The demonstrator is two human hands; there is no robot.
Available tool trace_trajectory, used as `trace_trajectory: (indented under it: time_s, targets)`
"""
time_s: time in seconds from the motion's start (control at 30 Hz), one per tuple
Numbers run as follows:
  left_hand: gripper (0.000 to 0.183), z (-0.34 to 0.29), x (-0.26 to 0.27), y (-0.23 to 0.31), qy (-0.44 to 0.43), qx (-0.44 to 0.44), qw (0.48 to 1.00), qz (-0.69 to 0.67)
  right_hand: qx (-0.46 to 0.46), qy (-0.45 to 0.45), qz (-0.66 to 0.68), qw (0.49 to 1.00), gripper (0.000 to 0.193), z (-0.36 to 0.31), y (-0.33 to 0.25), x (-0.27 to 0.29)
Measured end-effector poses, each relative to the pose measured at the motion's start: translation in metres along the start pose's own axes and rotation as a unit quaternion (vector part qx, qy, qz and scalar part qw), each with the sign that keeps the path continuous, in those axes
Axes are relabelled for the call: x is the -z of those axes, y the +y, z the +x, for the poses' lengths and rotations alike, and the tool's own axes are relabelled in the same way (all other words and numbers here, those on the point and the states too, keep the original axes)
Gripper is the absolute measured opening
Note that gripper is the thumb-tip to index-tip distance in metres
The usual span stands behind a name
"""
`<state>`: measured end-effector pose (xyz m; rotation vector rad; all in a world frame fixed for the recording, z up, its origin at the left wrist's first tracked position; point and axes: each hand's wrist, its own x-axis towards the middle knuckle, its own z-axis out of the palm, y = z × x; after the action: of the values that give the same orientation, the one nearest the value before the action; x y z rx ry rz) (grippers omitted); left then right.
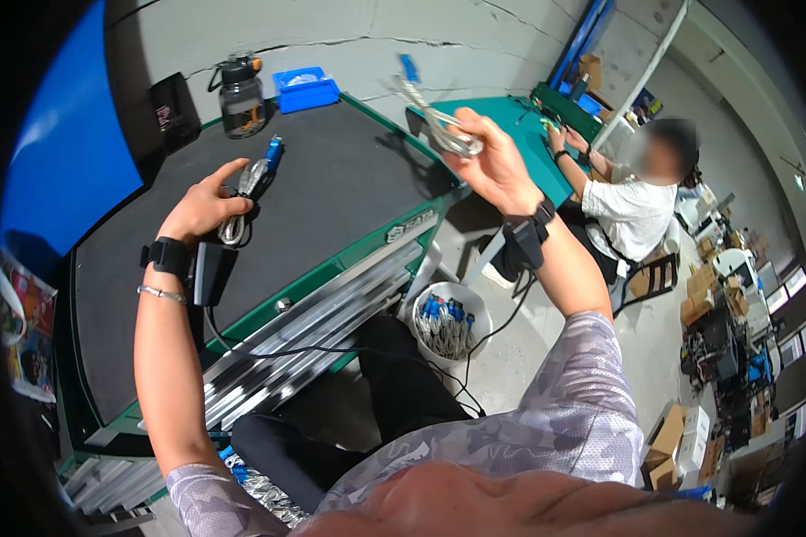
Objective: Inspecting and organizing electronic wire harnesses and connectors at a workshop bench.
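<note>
My left hand (208, 204) holds a coiled silver cable with a blue plug (258, 175) just above the dark mat of the green workbench (331, 188). My right hand (494, 163) is raised over the bench's right corner, gripping a second coiled silver cable (434, 116) whose blue plug sticks upward. Both wrists wear black bands with small black boxes and wires. A white bucket (450, 322) on the floor between the arms is filled with several more silver cables with blue plugs.
A dark water bottle (242, 97) and a blue tray (305, 89) stand at the bench's far edge. Silver drawers line the bench front. Another person (636, 201) in white sits at a green table to the right. Cardboard boxes and clutter lie at far right.
</note>
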<state>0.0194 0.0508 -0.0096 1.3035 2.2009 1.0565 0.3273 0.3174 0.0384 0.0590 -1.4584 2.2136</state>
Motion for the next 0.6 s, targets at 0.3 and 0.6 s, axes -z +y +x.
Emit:
trace_trajectory:
  time_s: [0.3,0.6]
  targets:
    - [0.063,0.002,0.001,0.012,0.096,-0.071,0.987,-0.113,-0.021,-0.138,-0.142,0.98,0.013,0.116,0.056,-0.092]
    - [0.04,0.001,0.007,0.019,0.176,-0.158,0.889,-0.391,-0.029,-0.433,-0.271,0.859,0.018,0.158,0.123,-0.108]
